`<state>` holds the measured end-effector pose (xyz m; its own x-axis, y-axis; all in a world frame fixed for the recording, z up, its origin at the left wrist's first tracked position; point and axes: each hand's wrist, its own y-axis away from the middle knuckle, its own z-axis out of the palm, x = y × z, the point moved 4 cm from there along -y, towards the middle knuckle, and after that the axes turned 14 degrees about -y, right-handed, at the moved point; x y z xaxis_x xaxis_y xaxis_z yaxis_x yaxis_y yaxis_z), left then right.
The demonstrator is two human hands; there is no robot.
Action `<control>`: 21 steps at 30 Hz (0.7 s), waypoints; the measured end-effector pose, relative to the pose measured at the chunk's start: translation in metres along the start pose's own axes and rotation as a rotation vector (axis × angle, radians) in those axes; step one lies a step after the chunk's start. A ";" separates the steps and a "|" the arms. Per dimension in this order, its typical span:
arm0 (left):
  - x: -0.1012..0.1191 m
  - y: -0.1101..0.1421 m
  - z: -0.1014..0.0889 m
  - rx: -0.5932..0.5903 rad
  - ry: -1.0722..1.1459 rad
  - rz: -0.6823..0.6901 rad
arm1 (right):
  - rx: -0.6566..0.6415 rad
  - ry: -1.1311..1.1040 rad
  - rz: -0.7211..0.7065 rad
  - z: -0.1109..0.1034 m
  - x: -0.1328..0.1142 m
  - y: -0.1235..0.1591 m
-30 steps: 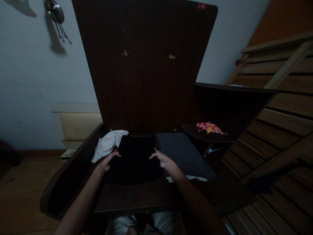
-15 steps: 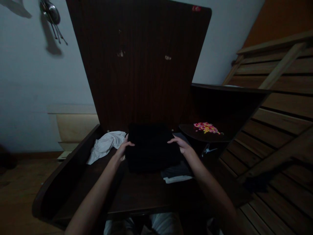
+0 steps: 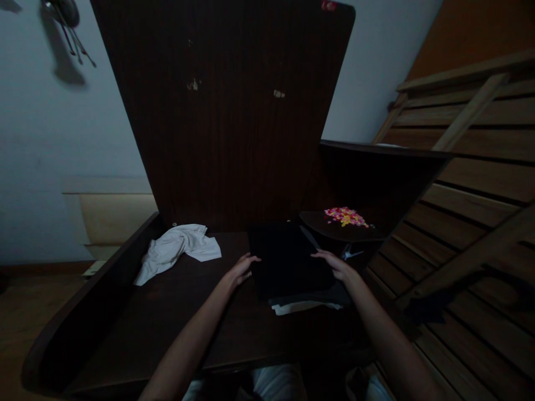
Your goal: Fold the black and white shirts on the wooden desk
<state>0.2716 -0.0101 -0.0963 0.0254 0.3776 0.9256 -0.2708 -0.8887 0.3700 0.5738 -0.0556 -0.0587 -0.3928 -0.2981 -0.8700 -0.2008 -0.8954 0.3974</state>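
Observation:
A folded black garment lies on top of a small stack of folded clothes on the dark wooden surface, right of centre. My left hand rests at the garment's left edge, fingers stretched out and touching it. My right hand lies at its right edge, fingers extended along the cloth. Neither hand grips anything that I can see. A crumpled white cloth lies apart to the left.
A tall dark wooden panel stands upright behind the surface. A small shelf at the right carries a heap of pink and yellow bits. Wooden slats run along the right. Metal utensils hang on the pale wall.
Both hands carried the black folded garment from the middle to the right and set it on the grey folded stack. The view shifted slightly rightward.

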 end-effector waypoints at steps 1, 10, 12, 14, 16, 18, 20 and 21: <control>-0.003 0.001 -0.001 -0.008 0.020 0.011 | 0.007 -0.009 0.003 -0.004 0.004 0.000; 0.016 0.021 0.013 -0.272 0.148 0.131 | -0.310 0.035 0.103 0.002 0.001 0.005; 0.021 0.022 0.019 -0.270 0.174 0.171 | -0.341 0.049 0.067 -0.001 -0.002 0.003; 0.029 0.020 0.025 -0.250 0.205 0.225 | -0.363 0.037 0.014 -0.004 -0.008 0.003; 0.037 0.016 0.031 -0.228 0.230 0.280 | -0.361 0.013 -0.041 -0.009 -0.017 0.006; 0.041 0.012 0.038 -0.211 0.235 0.318 | -0.340 -0.002 -0.075 -0.016 -0.024 0.011; 0.039 0.009 0.044 -0.188 0.201 0.306 | -0.313 0.001 -0.076 -0.025 -0.024 0.014; 0.034 0.008 0.046 -0.173 0.167 0.277 | -0.302 0.012 -0.057 -0.030 -0.022 0.014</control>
<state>0.3143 -0.0161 -0.0583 -0.2250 0.1790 0.9578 -0.4048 -0.9113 0.0752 0.6062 -0.0716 -0.0426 -0.3774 -0.2465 -0.8926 0.0543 -0.9681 0.2444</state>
